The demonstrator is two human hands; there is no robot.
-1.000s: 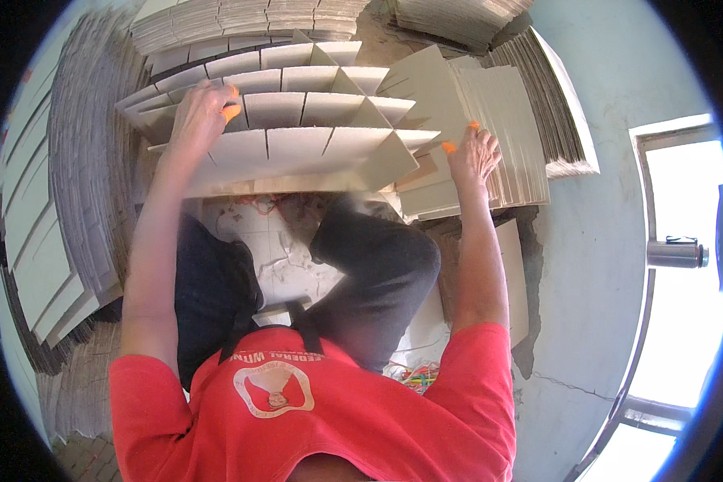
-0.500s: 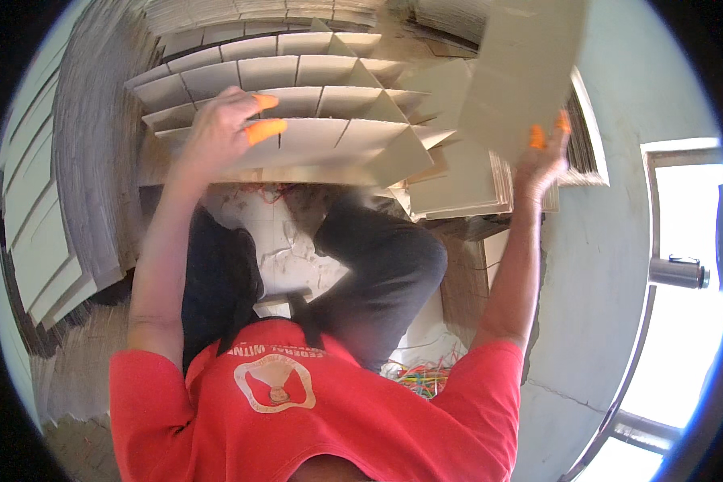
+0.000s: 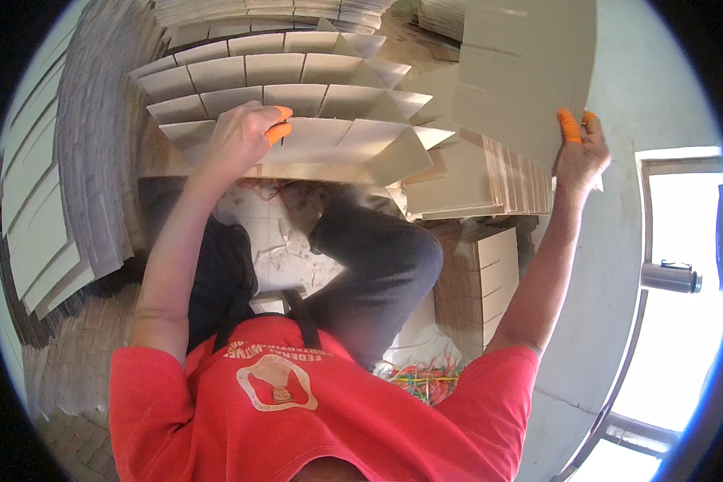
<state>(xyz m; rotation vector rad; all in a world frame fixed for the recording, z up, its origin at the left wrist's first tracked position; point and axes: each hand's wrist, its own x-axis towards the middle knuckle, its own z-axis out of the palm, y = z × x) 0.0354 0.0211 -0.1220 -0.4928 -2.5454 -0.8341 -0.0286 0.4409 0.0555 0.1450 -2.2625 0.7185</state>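
Observation:
My left hand has its thumb and finger, in orange finger covers, pinched at the top edge of the front cardboard strip, beside a slot. Behind this strip, several slotted cardboard strips stand on edge in rows, joined at the right by a slanting crosspiece. My right hand, also with orange finger covers, grips a large flat cardboard piece by its lower right corner. The piece is raised above a stack of cardboard sheets.
Tall stacks of cardboard stand at the left, with more bundles at the back. A cardboard stack sits below the right pile. Coloured straps lie on the floor near my knee. A wall with a bright window rises at the right.
My left hand's fingers have closed from a spread pose, a little lower and to the right. My right hand has moved right with the cardboard piece, uncovering more of the stack's edge.

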